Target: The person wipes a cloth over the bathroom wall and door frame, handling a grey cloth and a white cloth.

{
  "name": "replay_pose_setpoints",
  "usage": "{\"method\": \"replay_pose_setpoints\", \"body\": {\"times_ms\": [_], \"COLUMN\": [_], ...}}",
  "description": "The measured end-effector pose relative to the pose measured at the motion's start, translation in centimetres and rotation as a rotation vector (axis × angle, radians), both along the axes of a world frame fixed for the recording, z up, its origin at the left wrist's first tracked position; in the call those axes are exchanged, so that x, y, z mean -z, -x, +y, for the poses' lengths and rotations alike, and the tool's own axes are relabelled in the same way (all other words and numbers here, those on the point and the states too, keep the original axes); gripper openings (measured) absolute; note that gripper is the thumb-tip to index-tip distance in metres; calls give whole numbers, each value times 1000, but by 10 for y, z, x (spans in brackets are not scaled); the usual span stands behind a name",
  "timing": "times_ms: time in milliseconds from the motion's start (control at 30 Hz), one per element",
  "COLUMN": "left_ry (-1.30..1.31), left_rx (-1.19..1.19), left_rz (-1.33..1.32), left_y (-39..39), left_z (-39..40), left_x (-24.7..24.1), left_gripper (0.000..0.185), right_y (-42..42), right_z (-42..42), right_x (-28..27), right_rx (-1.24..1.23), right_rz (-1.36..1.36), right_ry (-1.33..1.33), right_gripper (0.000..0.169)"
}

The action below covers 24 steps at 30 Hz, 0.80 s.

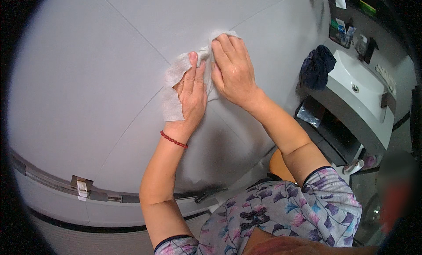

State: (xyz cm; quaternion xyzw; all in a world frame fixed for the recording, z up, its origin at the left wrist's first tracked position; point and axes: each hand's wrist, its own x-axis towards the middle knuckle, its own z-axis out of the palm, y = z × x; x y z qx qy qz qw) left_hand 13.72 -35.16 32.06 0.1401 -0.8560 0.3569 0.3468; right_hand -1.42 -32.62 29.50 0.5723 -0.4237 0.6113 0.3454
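Note:
Both hands press a thin white cloth [178, 70] against a grey tiled wall [99, 76] with fine joint lines. My left hand [193, 93], with a red bead bracelet [174, 139] at the wrist, lies along the cloth with its fingers pointing up. Part of the cloth spreads out beyond its left side. Higher and to the right, my right hand [234, 65] is bent over the bunched cloth, with its fingertips against the wall. A cloth edge shows above those fingers. Whether this is one cloth or two, I cannot tell.
At right is a white washbasin [349, 68], with a dark blue towel [318, 68] hanging at its near corner. Beneath it are a dark cabinet [333, 133] and a white bottle [354, 167]. A metal rail [49, 182] with a white clip [81, 189] runs along the lower left.

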Motion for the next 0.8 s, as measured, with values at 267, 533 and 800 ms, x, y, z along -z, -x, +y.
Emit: {"method": "replay_pose_setpoints", "body": {"times_ms": [267, 533, 800], "left_ry": [-42, -80, 489], "left_rx": [-1, 30, -26], "left_rz": [29, 116, 361], "left_y": [-10, -16, 5], "left_z": [3, -10, -23], "left_x": [8, 9, -175], "left_gripper": [43, 52, 45], "right_y": [-10, -17, -17], "right_z": [1, -13, -21], "right_x": [2, 2, -141], "right_rx": [20, 53, 68], "right_rz": [-7, -63, -253], "right_ry": [10, -58, -193], "right_gripper": [38, 53, 73]}}
